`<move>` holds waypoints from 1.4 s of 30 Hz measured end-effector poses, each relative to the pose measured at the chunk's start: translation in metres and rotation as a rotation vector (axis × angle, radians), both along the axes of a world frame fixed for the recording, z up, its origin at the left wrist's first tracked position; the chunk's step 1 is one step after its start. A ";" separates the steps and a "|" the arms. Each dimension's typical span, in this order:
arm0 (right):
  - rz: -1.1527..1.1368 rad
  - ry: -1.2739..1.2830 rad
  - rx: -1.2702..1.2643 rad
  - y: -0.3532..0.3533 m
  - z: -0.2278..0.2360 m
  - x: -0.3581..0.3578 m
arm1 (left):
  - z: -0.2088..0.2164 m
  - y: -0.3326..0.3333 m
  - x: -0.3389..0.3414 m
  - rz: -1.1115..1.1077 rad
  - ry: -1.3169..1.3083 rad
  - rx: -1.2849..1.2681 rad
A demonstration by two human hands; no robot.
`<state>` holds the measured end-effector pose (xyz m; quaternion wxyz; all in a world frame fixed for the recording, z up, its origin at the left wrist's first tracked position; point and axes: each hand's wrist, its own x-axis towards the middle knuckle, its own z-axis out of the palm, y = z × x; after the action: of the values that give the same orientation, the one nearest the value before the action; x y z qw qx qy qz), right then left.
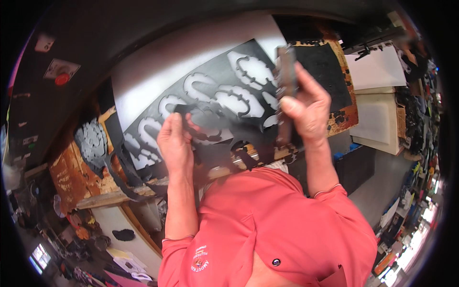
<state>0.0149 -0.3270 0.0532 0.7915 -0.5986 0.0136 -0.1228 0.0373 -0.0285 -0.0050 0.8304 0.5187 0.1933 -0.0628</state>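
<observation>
My left hand (pixel 175 143) pinches a thin dark cut piece of sheet material (pixel 209 118). Motion blurs this piece, so its full outline is unclear. Raised on the other side, my right hand (pixel 311 112) grips a brown cutting die (pixel 287 71) on edge, thumb on one side and fingers on the other. Beneath both hands lies a dark grey sheet (pixel 217 71) with several curved cutouts. White shows through the cutouts from the pale board (pixel 191 50) underneath. The held things hide part of the sheet's near side.
Grey cut pieces (pixel 91 141) are piled at the left on the worn wooden table (pixel 71 179). Another dark sheet (pixel 320 71) lies at the right. Dark strips (pixel 119 174) hang over the front edge. A red button (pixel 62 79) sits on the dark machine (pixel 95 52) overhead.
</observation>
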 end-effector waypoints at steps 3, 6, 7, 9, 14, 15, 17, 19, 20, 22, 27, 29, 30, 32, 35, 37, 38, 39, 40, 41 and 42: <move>-0.017 -0.110 -0.299 -0.020 0.018 0.023 | 0.001 0.039 -0.003 0.146 -0.082 -0.005; -0.004 -0.264 -0.858 -0.033 0.030 0.044 | 0.013 0.063 -0.006 0.078 -0.121 0.048; 0.029 -0.340 -1.024 -0.035 0.032 0.050 | 0.019 0.069 -0.006 0.051 -0.066 0.151; 0.157 -0.491 -1.224 -0.034 0.031 0.059 | 0.028 0.077 -0.004 -0.042 -0.043 0.327; 0.584 -0.330 -1.457 -0.018 0.016 0.061 | 0.041 0.092 -0.001 -0.108 0.032 0.531; 0.635 -0.307 -1.433 -0.014 0.012 0.062 | 0.043 0.099 -0.001 -0.034 -0.032 0.529; 0.683 -0.187 -1.368 -0.007 0.008 0.062 | 0.045 0.116 0.003 0.115 -0.146 0.500; 0.566 -0.141 -1.270 0.001 0.002 0.062 | 0.047 0.139 0.008 0.282 -0.263 0.513; 0.487 -0.081 -1.177 0.007 -0.002 0.063 | 0.047 0.153 0.012 0.336 -0.396 0.507; 0.279 -0.162 -1.317 0.024 -0.018 0.059 | 0.044 0.182 0.016 0.497 -0.452 0.472; 0.070 -0.233 -1.360 0.042 -0.044 0.051 | 0.012 0.242 0.035 0.805 -0.237 0.275; 0.038 -0.195 -1.341 0.041 -0.048 0.051 | -0.003 0.254 0.033 0.764 -0.047 0.270; 0.039 -0.193 -1.355 0.041 -0.049 0.050 | -0.008 0.258 0.029 0.684 0.026 0.298; 0.016 -0.203 -1.365 0.042 -0.049 0.048 | -0.014 0.265 0.023 0.559 0.053 0.399; -0.123 -0.022 -1.345 0.048 -0.052 0.037 | -0.014 0.270 0.019 0.435 0.043 0.552; -0.230 0.123 -1.368 0.054 -0.056 0.028 | -0.011 0.269 0.021 0.416 0.057 0.605; -0.284 0.125 -1.384 0.057 -0.060 0.025 | -0.010 0.268 0.023 0.409 0.058 0.625; -0.349 0.146 -1.396 0.060 -0.064 0.023 | -0.009 0.267 0.025 0.399 0.050 0.728; -0.429 0.176 -1.408 0.062 -0.068 0.022 | -0.009 0.266 0.026 0.396 0.062 0.819; -0.469 0.186 -1.428 0.064 -0.073 0.023 | -0.007 0.266 0.028 0.383 0.092 0.901; -0.480 0.186 -1.463 0.066 -0.077 0.025 | -0.006 0.267 0.029 0.367 0.112 0.982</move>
<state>0.0395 -0.2613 -0.0240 0.1421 -0.9574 0.1249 -0.2179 0.0660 0.2389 -0.0114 0.4755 0.8002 0.3315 0.1539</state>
